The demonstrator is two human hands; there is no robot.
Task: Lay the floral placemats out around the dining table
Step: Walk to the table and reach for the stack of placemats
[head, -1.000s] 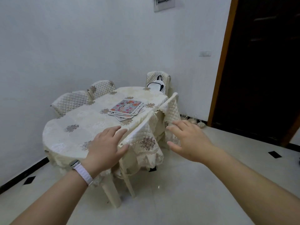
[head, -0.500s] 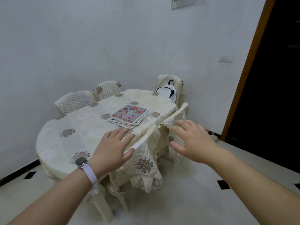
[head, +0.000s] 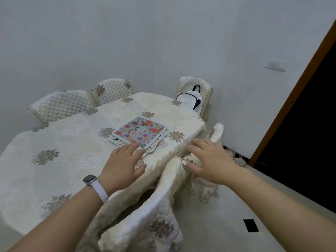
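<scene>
Floral placemats (head: 140, 131) are sitting stacked — left hand (head: 123, 160), spread, is closing in. Empty right hand (head: 211, 160) is hovering spread — pickup nearing.

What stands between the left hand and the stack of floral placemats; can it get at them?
Probably yes. The left hand is open over the table, its fingertips at the near edge of the placemat stack, nothing between them. Contact is unclear.

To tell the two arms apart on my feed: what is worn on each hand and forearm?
The left hand has a smartwatch at its wrist, with a dark, rounded-square face on a pale lilac ribbed band. The right hand and its wrist wear nothing. No sleeves are in view.
</scene>
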